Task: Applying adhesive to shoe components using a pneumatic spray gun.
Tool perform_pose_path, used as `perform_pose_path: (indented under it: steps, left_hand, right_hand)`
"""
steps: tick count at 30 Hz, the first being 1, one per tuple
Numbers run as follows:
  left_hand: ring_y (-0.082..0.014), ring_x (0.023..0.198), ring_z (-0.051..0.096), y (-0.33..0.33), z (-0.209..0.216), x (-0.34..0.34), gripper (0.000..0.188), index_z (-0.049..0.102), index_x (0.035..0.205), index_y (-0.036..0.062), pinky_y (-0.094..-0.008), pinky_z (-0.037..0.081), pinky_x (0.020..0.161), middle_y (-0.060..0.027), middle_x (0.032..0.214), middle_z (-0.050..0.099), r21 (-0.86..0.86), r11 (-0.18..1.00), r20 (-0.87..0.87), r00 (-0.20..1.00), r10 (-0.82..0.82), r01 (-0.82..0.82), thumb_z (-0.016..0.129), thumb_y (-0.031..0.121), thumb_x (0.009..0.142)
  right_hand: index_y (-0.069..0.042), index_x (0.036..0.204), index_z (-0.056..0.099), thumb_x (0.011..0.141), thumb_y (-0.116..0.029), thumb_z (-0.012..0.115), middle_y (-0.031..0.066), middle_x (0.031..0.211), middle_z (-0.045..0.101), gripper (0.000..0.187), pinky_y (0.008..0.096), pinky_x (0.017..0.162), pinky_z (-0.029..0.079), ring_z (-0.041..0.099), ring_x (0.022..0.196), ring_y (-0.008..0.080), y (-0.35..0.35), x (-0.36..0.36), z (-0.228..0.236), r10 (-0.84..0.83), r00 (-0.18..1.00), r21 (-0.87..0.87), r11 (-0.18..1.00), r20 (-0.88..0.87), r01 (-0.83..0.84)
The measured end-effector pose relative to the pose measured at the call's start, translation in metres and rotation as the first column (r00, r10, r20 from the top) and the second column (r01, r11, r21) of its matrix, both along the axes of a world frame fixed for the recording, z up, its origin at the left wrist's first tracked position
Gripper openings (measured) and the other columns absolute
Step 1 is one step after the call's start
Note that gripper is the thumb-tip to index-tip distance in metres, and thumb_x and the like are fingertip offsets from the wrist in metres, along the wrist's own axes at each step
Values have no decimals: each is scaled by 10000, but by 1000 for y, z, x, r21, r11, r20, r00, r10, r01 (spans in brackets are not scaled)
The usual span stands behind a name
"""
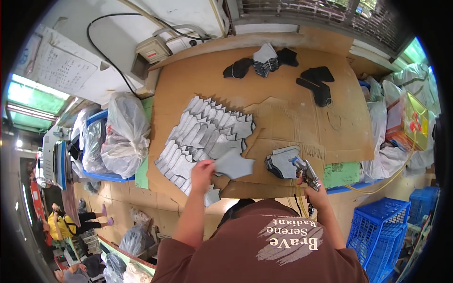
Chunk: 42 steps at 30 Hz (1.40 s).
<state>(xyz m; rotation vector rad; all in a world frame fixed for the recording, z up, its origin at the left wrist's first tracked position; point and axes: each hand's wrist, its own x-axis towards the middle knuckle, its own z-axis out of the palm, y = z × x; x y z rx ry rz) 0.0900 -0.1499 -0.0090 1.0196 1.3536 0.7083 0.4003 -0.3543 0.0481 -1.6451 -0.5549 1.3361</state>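
My left hand (203,170) pinches the edge of a flat light-grey cut piece (236,164), over the near side of the spread pieces. Overlapping rows of grey pieces with dark edges (203,123) cover the table's left part. In my right hand (315,189) is a metal spray gun (309,175), its nozzle end pointing toward a small stack of grey pieces (283,162). That stack lies just left of the gun. The fingers of my right hand wrap round the handle and are partly hidden.
Brown cardboard (188,70) covers the table. At its far side lie a grey bundle (265,59) and black pieces (318,85). Plastic bags (125,127) flank it on the left. Blue crates (377,226) stand at the right, near a yellow hose (401,181). Another person (63,224) is at far left.
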Motion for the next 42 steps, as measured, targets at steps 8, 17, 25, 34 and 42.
perform_pose_path:
  steps: [8, 17, 25, 34, 42]
  left_hand:
    - [-119, 610, 544, 19, -38, -157, 140, 572, 893, -40, -229, 455, 554, -65, 738, 582, 92, 955, -277, 914, 296, -282, 575, 47, 783]
    - [-256, 704, 553, 19, -25, -72, 87, 592, 800, -13, -332, 443, 631, -121, 767, 581, 595, 759, -678, 673, 296, 266, 587, 64, 760]
    - [-252, 716, 544, -30, -20, 125, 207, 581, 850, -5, -320, 443, 640, -120, 784, 555, 602, 607, -364, 855, -370, 519, 664, 98, 691]
    - [-254, 667, 541, -39, -21, 151, 269, 576, 839, -16, -327, 446, 608, -131, 758, 534, 497, 655, -354, 822, -447, 570, 703, 102, 633]
    - [-278, 681, 539, -37, -16, 150, 249, 574, 812, -9, -348, 441, 624, -138, 731, 542, 514, 610, -418, 797, -435, 603, 700, 88, 620]
  right_hand:
    - [-57, 1041, 550, 671, 12, 415, -24, 843, 562, 400, 188, 477, 354, 428, 566, 34, 14, -6, -1, 76, 997, 43, 996, -22, -75]
    - [-66, 992, 552, 686, 21, 436, -15, 850, 542, 339, 206, 579, 395, 466, 665, 54, 12, -9, 3, 155, 988, -60, 986, 1, -155]
    - [-28, 978, 544, 756, -31, 501, 8, 841, 539, 226, 250, 763, 400, 496, 804, 101, 10, -14, -4, 86, 996, 30, 996, 24, -87]
    - [-17, 921, 548, 755, -35, 506, 2, 772, 549, 172, 229, 715, 409, 500, 738, 86, 8, -18, -19, 63, 998, 90, 994, -16, -61]
    - [-15, 902, 541, 743, -14, 482, 8, 779, 547, 169, 239, 709, 417, 504, 732, 91, 8, -13, -9, -9, 999, 54, 998, -42, 11]
